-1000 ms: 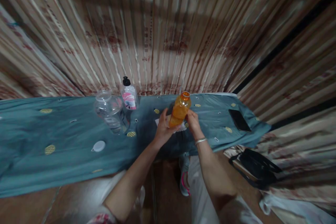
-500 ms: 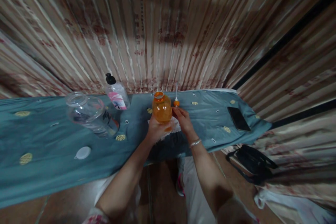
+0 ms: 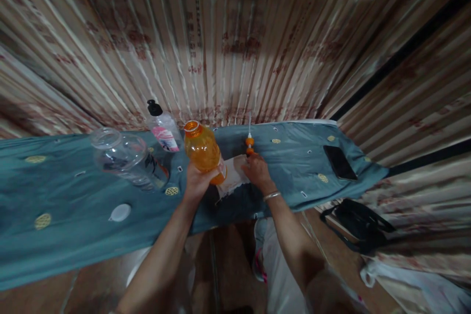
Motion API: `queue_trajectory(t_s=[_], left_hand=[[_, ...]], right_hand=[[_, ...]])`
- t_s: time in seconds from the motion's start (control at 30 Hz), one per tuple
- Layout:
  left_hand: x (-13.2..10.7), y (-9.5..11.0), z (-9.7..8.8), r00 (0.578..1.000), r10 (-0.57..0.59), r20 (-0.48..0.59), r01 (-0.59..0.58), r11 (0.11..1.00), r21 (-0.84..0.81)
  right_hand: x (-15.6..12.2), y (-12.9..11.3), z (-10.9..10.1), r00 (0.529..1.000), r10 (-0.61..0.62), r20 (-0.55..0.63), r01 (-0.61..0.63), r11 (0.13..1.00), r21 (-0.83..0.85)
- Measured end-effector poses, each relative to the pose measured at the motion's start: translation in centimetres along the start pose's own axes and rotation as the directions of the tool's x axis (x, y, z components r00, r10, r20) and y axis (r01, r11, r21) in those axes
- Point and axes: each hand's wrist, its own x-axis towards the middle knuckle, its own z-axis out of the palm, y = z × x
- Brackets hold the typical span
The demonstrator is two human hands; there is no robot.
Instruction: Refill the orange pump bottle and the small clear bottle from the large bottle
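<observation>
My left hand (image 3: 200, 180) is wrapped round the lower part of an orange see-through bottle (image 3: 203, 149). The bottle has no cap on its mouth and leans to the left. My right hand (image 3: 258, 171) is closed, its curled fingers on the upper right corner of a thin white cloth (image 3: 233, 174) on the table. Just beyond those fingers lies an orange pump head (image 3: 249, 142) with a clear tube pointing toward the curtain. Its near end is partly hidden by my fingers.
On the teal tablecloth (image 3: 84, 235) to the left are a large clear jar (image 3: 125, 157), a clear pump bottle (image 3: 165, 132) with a black top, and a white lid (image 3: 120, 212). A phone (image 3: 339, 163) lies at right. A black bag (image 3: 356, 225) is below the table's right end.
My left hand has moved the orange bottle to the left, off the white cloth, and tilted it. More of the cloth shows now. My right hand has shifted slightly down beside the pump head.
</observation>
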Motion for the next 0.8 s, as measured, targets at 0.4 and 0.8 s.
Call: queue_trajectory(t_s=[0.4,0.8], left_hand=[[0.8,0.7,-2.6,0.989,0.085,-0.119,-0.078,0.995,0.063],[0.9,0.5,-2.8,0.986,0.108,-0.129,-0.104,0.994,0.039]], right_hand=[[-1.5,-2.2,-0.4,0.96,-0.239,0.148,0.207,0.957,0.203],[-3.8,-4.2,1.4,0.937,-0.313,0.157,0.328,0.941,-0.08]])
